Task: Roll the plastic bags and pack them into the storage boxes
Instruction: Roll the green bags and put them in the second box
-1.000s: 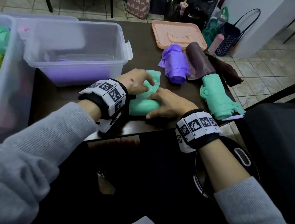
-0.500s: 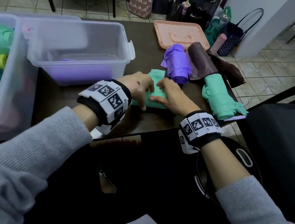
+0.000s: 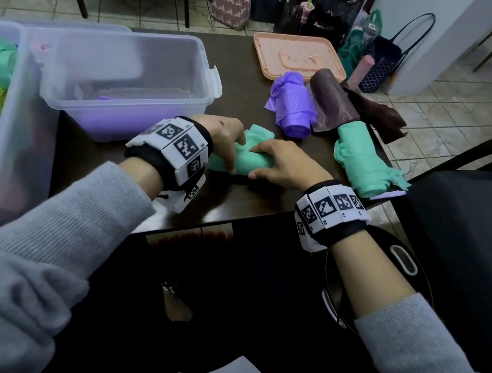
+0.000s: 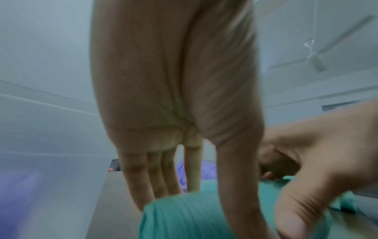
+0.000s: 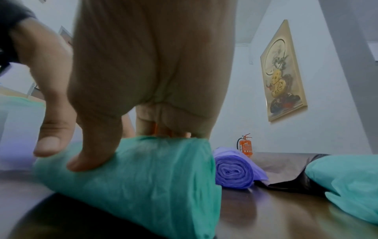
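Observation:
A mint-green plastic bag (image 3: 253, 160) lies half-rolled near the table's front edge, with a short loose tail (image 3: 260, 134) sticking out on its far side. My left hand (image 3: 232, 155) grips the roll's left end, fingers over the top and thumb on the near side. My right hand (image 3: 266, 162) grips the right end the same way. In the right wrist view the thumb (image 5: 90, 155) presses into the green roll (image 5: 147, 186). A clear storage box (image 3: 202, 63) with purple at its bottom stands at the left rear.
A purple roll (image 3: 294, 110), a dark brown roll (image 3: 332, 104) and a second green roll (image 3: 363, 162) lie to the right. A peach lid (image 3: 297, 57) sits behind them. A larger clear box (image 3: 19, 142) with coloured rolls stands at the far left. Bags crowd the floor beyond.
Both hands have rolled the green bag away from me; the roll is thicker and its flat tail shorter. The left hand shifted from the tail onto the roll.

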